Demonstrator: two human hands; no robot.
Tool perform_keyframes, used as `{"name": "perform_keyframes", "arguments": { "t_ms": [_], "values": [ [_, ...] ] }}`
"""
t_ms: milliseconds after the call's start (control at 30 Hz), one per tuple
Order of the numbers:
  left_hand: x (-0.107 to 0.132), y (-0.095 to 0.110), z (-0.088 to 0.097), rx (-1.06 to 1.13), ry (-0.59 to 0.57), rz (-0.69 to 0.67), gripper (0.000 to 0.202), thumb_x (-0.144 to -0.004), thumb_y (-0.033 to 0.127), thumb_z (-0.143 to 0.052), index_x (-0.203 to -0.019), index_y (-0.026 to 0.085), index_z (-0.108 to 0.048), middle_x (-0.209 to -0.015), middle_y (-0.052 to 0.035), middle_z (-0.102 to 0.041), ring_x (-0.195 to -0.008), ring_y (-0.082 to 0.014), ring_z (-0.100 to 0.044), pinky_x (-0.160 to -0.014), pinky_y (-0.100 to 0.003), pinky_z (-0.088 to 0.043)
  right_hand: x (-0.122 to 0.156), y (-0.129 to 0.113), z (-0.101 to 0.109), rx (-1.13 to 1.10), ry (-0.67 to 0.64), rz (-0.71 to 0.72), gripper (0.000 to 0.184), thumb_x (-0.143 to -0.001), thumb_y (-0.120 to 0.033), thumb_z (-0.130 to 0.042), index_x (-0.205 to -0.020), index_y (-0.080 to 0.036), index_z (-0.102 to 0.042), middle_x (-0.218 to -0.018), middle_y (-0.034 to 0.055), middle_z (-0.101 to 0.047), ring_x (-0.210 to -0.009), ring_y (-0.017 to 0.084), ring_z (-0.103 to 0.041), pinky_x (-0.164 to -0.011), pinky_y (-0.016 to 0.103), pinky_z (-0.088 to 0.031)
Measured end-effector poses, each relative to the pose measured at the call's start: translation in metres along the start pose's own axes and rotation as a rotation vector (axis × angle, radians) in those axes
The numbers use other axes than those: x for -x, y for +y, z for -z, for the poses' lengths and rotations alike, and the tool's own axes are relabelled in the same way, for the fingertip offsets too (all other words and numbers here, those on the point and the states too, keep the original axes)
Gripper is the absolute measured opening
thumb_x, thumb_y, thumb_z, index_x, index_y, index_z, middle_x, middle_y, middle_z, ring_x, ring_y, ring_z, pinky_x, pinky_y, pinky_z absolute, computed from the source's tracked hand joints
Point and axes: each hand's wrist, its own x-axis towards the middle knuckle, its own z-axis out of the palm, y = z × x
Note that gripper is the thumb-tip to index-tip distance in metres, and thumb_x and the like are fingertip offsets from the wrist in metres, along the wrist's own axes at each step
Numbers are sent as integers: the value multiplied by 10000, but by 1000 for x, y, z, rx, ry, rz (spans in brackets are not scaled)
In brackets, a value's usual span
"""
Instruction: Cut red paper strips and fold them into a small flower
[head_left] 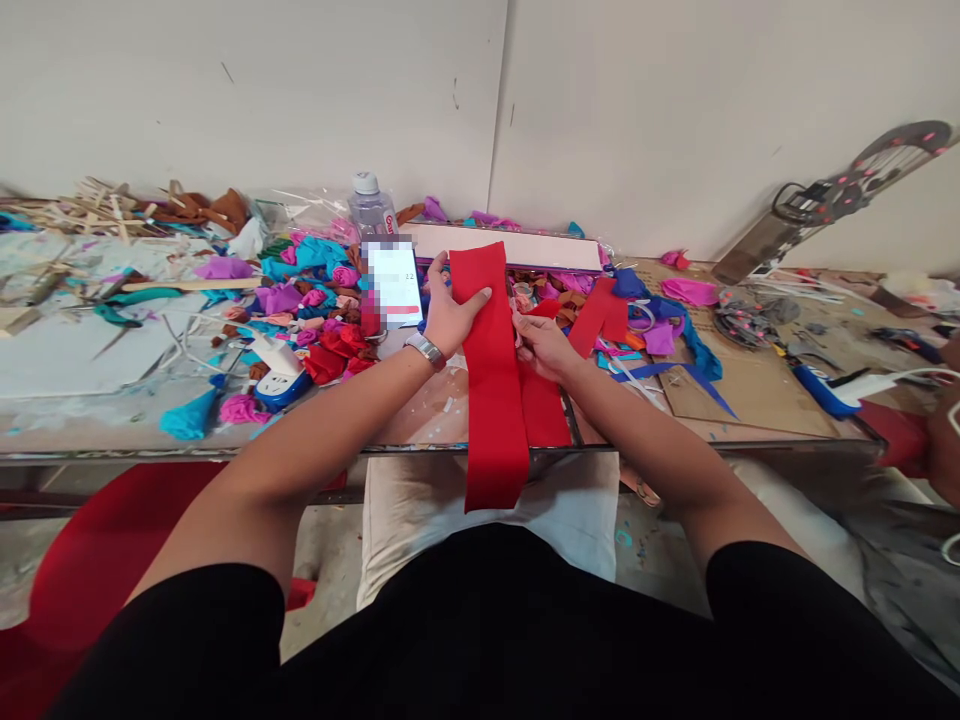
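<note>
Head view: long red fabric strip [491, 380] draped over the table [75, 425]'s near edge.
Left hand [450, 312] clamped its far end, fingers together; right hand [544, 346] pinched its right edge, likely keeping it flat.

We read very little here. The water bottle [373, 207] on the tabletop [90, 425] has a red label with white lettering, cut off and illegible. The white card [395, 283] beside it is blurred.
</note>
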Motion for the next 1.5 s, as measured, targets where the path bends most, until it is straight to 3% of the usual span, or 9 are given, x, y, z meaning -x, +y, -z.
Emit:
{"name": "perform_keyframes", "arguments": {
  "t_ms": [133,233,433,800,900,1000,1200,1367,1500],
  "values": [
    [0,-4,-3,371,-90,257,615,-664,503,-942,-1127,205,-668,-1193,-116,-768,-1109,-294,-747,-1026,-469,-604,0,0,-1,7,4,-13,579,-757,-644,-871,-612,-182,-554,-505,-69,-499,-382,25,-338,-365,195,-234],
    [3,2,-2,480,-160,329,496,-671,487,-942,-987,177,-718,-1076,-101,-806,-1064,-300,-770,-1019,-472,-615,1,0,-1,-2,-5,-11,563,-733,-642,-887,-642,-180,-579,-531,-70,-504,-408,28,-352,-364,187,-243],
    [7,12,1,563,-295,351,422,-666,407,-942,-956,178,-739,-1054,-82,-816,-1098,-313,-771,-1055,-489,-605,5,-1,-3,-26,-33,-13,567,-658,-647,-928,-683,-182,-604,-559,-77,-508,-437,36,-369,-366,180,-269],
    [10,13,1,554,-380,366,395,-640,384,-919,-917,179,-726,-1081,-103,-813,-1228,-360,-723,-1113,-521,-571,8,-7,-4,-12,-52,-23,569,-719,-661,-890,-664,-186,-580,-531,-74,-490,-422,39,-351,-366,183,-247],
    [10,12,2,583,-396,386,400,-623,375,-919,-914,180,-725,-1103,-105,-813,-1241,-363,-715,-1119,-517,-566,9,-7,-4,-11,-74,0,589,-670,-684,-907,-672,-187,-590,-542,-73,-495,-430,42,-360,-363,186,-242],
    [12,12,3,600,-426,402,439,-611,413,-910,-933,184,-721,-1125,-106,-810,-1249,-380,-709,-1110,-536,-570,11,-7,-3,-3,-90,4,614,-626,-705,-917,-665,-193,-580,-542,-75,-497,-432,48,-375,-358,188,-242],
    [14,12,4,578,-520,411,528,-603,498,-887,-986,183,-706,-1123,-132,-803,-1278,-421,-685,-1103,-582,-565,12,-7,-2,9,-107,-11,583,-693,-678,-895,-677,-194,-571,-548,-73,-497,-430,50,-384,-360,192,-233],
    [13,12,3,630,-496,402,483,-626,416,-919,-994,174,-722,-1149,-121,-803,-1260,-385,-700,-1135,-539,-544,11,-7,-2,-1,-128,8,628,-606,-729,-913,-710,-192,-606,-544,-80,-517,-415,45,-374,-356,191,-239],
    [11,12,2,658,-436,385,489,-631,358,-958,-1023,162,-740,-1132,-112,-809,-1204,-343,-731,-1135,-504,-538,9,-6,-2,-8,-108,31,635,-616,-728,-910,-682,-184,-587,-528,-88,-507,-400,32,-363,-352,181,-238]
  ]
}}
